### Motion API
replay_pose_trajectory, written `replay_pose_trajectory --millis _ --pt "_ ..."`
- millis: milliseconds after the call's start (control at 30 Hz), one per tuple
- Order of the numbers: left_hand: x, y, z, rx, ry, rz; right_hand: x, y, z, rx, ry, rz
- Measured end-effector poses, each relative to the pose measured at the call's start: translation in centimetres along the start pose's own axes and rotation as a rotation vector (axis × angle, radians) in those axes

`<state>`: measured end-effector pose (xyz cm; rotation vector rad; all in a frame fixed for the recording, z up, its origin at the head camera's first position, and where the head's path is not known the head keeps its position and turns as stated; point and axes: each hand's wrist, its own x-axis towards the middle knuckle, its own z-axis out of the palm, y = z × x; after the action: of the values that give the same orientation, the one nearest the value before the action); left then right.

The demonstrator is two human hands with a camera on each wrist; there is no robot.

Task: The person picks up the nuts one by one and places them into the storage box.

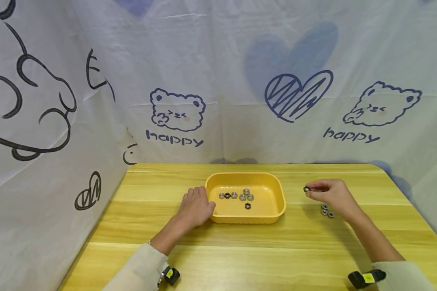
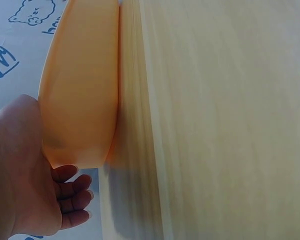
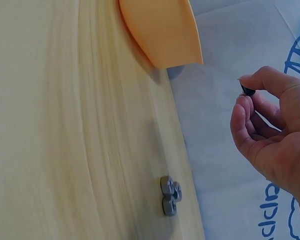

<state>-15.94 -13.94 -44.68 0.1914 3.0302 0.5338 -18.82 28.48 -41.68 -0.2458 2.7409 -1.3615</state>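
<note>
A yellow tray (image 1: 245, 220) stands on the table with several silver nuts and two dark ones lying inside; one dark nut (image 1: 248, 206) lies nearest its front. My left hand (image 1: 196, 208) grips the tray's left end, thumb over the rim and fingers against the outside wall, as the left wrist view (image 2: 27, 175) also shows. Between thumb and fingertips, my right hand (image 1: 333, 196) pinches a dark hex nut (image 1: 306, 188) in the air, right of the tray. Three silver nuts (image 3: 169, 192) sit close together on the table below that hand.
The wooden table (image 1: 240, 258) reaches back to a white cloth (image 1: 233, 133) with printed hearts and bears. More of this cloth hangs along the left and right sides. Each wrist wears a strap with a small black device (image 1: 172, 276).
</note>
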Motion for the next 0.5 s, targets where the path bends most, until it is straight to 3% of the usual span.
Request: replay_pose_trajectory --millis 500 --pt "0.1 0.0 0.1 0.007 0.001 -0.006 1.0 -1.7 1.5 0.023 -0.025 -0.018"
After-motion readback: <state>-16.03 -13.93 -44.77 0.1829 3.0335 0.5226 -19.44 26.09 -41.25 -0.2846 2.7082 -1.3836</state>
